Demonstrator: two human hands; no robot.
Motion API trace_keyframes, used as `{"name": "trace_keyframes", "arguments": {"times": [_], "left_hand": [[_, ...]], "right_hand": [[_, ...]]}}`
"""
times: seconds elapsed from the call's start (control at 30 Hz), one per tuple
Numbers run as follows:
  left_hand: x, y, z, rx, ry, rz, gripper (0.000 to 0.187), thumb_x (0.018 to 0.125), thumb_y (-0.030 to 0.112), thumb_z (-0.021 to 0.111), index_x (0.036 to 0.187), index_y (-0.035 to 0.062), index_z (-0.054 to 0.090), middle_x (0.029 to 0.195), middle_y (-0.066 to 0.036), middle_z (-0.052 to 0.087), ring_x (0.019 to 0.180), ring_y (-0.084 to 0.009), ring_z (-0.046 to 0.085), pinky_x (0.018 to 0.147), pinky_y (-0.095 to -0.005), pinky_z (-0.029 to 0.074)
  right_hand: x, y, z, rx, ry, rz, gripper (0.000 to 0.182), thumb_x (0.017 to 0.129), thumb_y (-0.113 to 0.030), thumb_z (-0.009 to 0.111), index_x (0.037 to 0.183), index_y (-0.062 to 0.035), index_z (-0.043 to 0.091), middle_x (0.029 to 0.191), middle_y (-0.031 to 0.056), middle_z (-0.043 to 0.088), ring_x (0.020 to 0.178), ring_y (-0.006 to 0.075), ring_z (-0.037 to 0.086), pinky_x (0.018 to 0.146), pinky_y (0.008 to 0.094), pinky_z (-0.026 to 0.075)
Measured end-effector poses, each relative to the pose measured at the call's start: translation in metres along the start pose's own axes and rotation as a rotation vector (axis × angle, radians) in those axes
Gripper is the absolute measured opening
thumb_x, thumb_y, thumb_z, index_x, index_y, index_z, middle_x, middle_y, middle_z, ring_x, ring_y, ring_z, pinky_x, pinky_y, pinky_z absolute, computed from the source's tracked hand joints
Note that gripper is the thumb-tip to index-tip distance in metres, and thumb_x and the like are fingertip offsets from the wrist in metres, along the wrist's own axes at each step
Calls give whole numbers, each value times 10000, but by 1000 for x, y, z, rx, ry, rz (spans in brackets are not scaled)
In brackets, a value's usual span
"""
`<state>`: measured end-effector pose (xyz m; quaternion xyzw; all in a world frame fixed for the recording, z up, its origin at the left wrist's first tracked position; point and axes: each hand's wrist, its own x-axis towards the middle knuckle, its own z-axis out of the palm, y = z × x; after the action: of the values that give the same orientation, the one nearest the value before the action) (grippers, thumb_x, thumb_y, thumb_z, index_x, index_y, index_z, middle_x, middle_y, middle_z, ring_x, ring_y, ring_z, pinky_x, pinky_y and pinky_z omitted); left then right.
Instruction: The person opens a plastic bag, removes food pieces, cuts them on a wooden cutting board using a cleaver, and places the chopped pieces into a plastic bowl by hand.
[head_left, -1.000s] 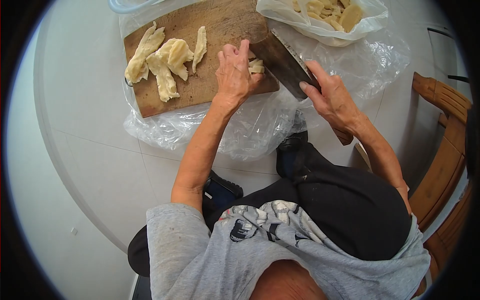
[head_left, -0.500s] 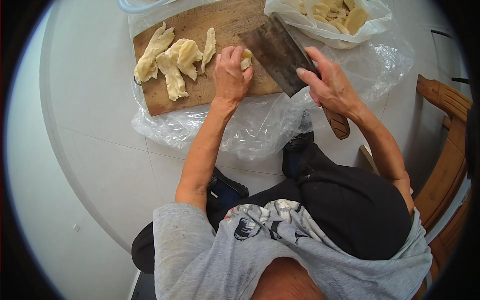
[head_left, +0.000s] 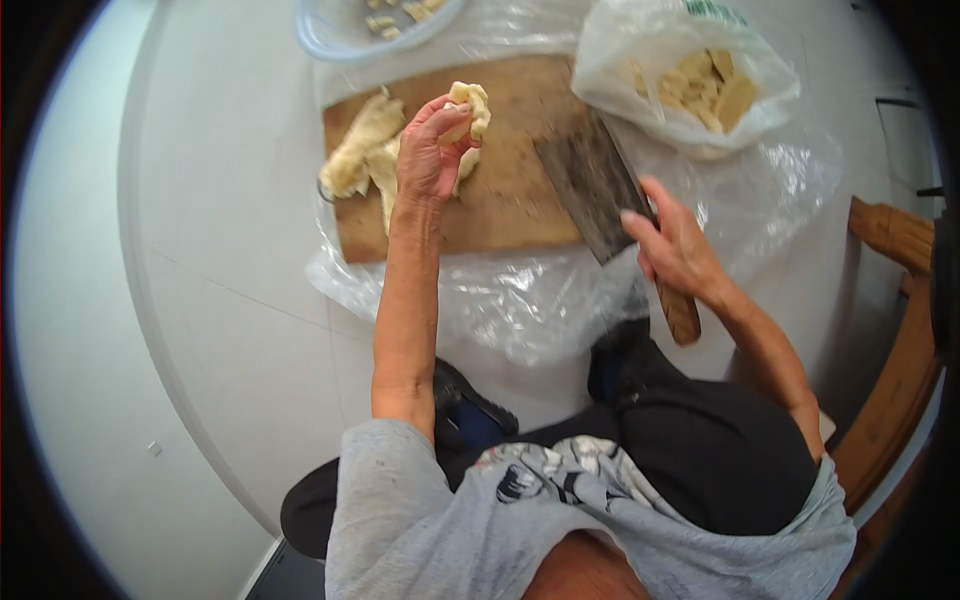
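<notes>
My left hand (head_left: 432,155) is raised over the wooden cutting board (head_left: 510,190), its fingers closed on a pale yellow, lumpy food piece (head_left: 472,108) whose kind I cannot make out. Behind that hand, more torn pale strips (head_left: 360,145) lie on the board's left part, some hidden by the wrist. My right hand (head_left: 675,240) grips a cleaver (head_left: 592,185) near the joint of blade and wooden handle. The broad dark blade slants over the board's right edge.
A white plastic bag (head_left: 625,100) with several pale slices stands beyond the board to the right. A bluish basin (head_left: 335,45) with small cut pieces is at the far left. Clear plastic sheeting (head_left: 510,310) lies under the board; wooden furniture (head_left: 890,235) stands at right.
My left hand has lifted off the board with the pale piece. The cleaver has swung slightly away to the right and lower in view. The view has shifted, showing more of the basin.
</notes>
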<state>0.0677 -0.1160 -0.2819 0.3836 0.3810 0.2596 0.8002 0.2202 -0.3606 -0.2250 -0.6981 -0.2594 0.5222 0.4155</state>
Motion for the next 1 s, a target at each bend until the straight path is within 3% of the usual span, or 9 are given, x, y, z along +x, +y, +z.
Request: {"name": "trace_keyframes", "arguments": {"times": [0.2, 0.3, 0.4, 0.53, 0.63, 0.73, 0.83, 0.93, 1.0], "left_hand": [[90, 92, -3, 255, 12, 335, 396, 845, 269, 610, 1095, -30, 539, 1012, -130, 589, 856, -211, 597, 676, -357, 535], [111, 118, 3, 483, 262, 166, 529, 872, 309, 597, 1180, -95, 450, 1138, -223, 533, 983, -302, 589, 764, -407, 554], [134, 124, -25, 562, 182, 222, 685, 860, 393, 598, 1265, -99, 346, 1193, -266, 485, 1036, -360, 566, 805, -443, 550], [154, 124, -47, 451, 161, 295, 830, 832, 580, 536, 1304, -63, 306, 1101, -228, 537, 765, -243, 585, 739, -343, 514], [186, 141, -68, 387, 173, 146, 973, 781, 740, 417, 1369, -16, 246, 1166, -250, 479, 815, -259, 520, 833, -416, 444], [142, 145, -16, 309, 247, 182, 1084, 708, 852, 287, 1429, 54, 148, 1250, -268, 380, 1087, -332, 428, 962, -573, 306], [142, 147, -12, 310, 165, 157, 1058, 717, 855, 203, 1454, 109, 63, 1341, -271, 248, 1277, -354, 215, 1016, -648, 110], [152, 146, -28, 273, 154, 139, 874, 843, 680, 376, 1434, 78, 150, 1308, -257, 342, 1217, -363, 371, 990, -589, 299], [138, 132, -31, 541, 130, 227, 672, 866, 474, 506, 1352, 45, 328, 1191, -217, 480, 1023, -298, 522, 848, -449, 445]], "right_hand": [[-1, -2, 4, -9, -11, 2, 201, 895, -101, 494, 1045, 26, 454, 551, 38, 482, 388, 102, 466, 363, 275, 375], [-6, -7, 4, 9, -22, 11, 201, 900, -99, 487, 1054, 24, 447, 553, 33, 476, 388, 99, 460, 364, 272, 377], [-7, -8, 6, 10, -25, 14, 200, 901, -96, 484, 1058, 21, 442, 555, 31, 472, 390, 96, 458, 365, 270, 377], [-8, -10, 8, -13, -41, 11, 193, 901, -92, 482, 1056, 16, 439, 557, 30, 472, 393, 94, 459, 366, 270, 376], [-7, -9, 9, -14, -50, 2, 186, 901, -89, 483, 1050, 13, 439, 551, 31, 474, 392, 97, 460, 367, 274, 378], [-8, -10, 10, -13, -52, 8, 186, 900, -89, 486, 1051, 9, 439, 544, 28, 472, 394, 99, 461, 371, 276, 382], [-9, -9, 10, -9, -42, 17, 193, 898, -93, 488, 1056, 8, 442, 541, 27, 475, 395, 100, 462, 375, 275, 386], [-10, -10, 9, -11, -25, 32, 209, 895, -97, 490, 1070, 9, 445, 543, 31, 474, 394, 102, 464, 377, 274, 389], [-9, -9, 9, -3, -19, 17, 218, 892, -99, 492, 1075, 11, 448, 546, 35, 475, 398, 104, 469, 378, 275, 390]]}}
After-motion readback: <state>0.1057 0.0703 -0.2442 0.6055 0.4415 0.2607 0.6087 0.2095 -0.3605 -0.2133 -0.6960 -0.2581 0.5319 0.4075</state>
